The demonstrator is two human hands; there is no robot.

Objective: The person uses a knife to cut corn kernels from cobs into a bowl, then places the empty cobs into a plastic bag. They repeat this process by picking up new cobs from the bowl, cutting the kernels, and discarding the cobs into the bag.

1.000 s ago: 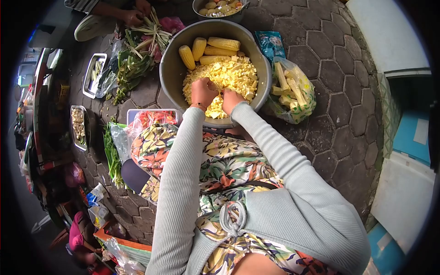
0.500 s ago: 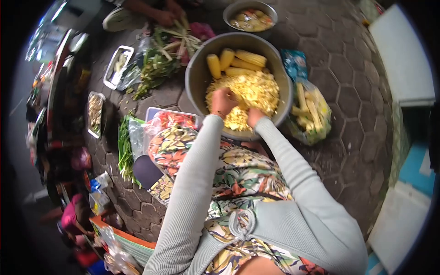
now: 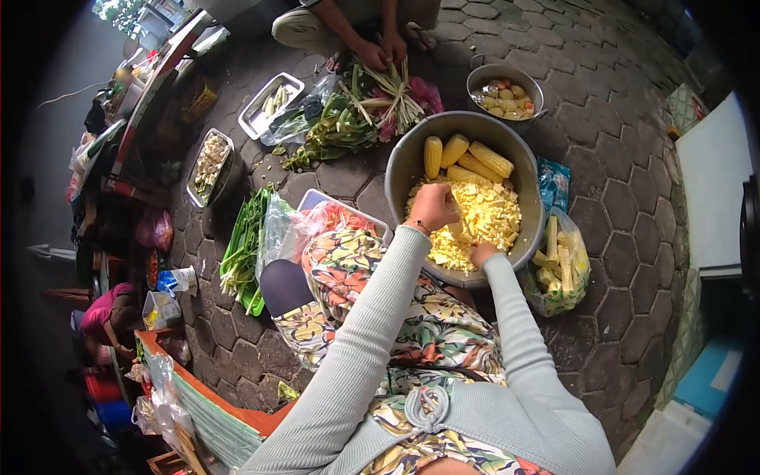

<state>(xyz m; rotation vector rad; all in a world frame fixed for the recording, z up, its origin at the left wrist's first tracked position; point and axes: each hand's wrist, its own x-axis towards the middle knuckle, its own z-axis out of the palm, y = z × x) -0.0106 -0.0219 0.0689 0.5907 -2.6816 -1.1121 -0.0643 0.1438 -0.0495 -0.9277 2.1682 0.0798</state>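
A large grey basin [image 3: 398, 170] holds a heap of cut yellow corn kernels [image 3: 487, 218]. Several whole peeled corn cobs [image 3: 477, 165] lie along its far side. My left hand [image 3: 434, 207] is closed in a fist over the left part of the heap; whatever is in its fingers is hidden. Lower down, near the basin's near wall, my right hand [image 3: 483, 254] rests at the kernels with its fingers curled. I cannot make out what it grips.
Right of the basin lie a blue packet [image 3: 553, 184] and a bag of pale cobs [image 3: 564, 269]. Behind stands a metal bowl [image 3: 507, 73] of round pieces in liquid. Another person's hands [image 3: 381, 54] handle leafy stalks [image 3: 388, 99]. Trays and green onions [image 3: 245, 245] lie left.
The view has shifted, so the basin and its surroundings appear farther right and lower. Within the basin, my left hand has moved slightly away from me; my right hand stays near the near wall.
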